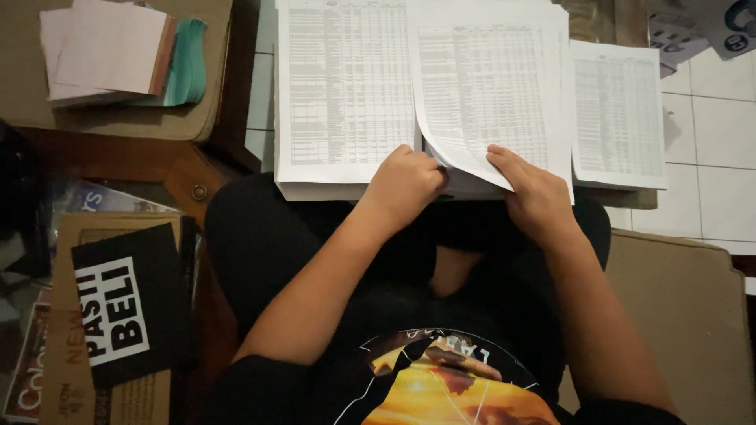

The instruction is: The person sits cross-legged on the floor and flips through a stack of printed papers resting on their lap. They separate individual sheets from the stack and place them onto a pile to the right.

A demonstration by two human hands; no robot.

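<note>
Person's sitting with a thick stack of printed sheets (346, 94) right in front of their lap, tables of tiny text all over it. Left hand (403, 182) has its grip curled shut on the stack's bottom edge, while the right hand (535, 193) pinches a curled loose sheet (488, 86), lifted off the pile. Another printed page (618, 114) lies just beside it, and pink and green notepads (126, 51) sit well apart, top left

The left hand (403, 182) fingertips hide under the lifted sheet (488, 94), whose top the frame cuts off.
</note>
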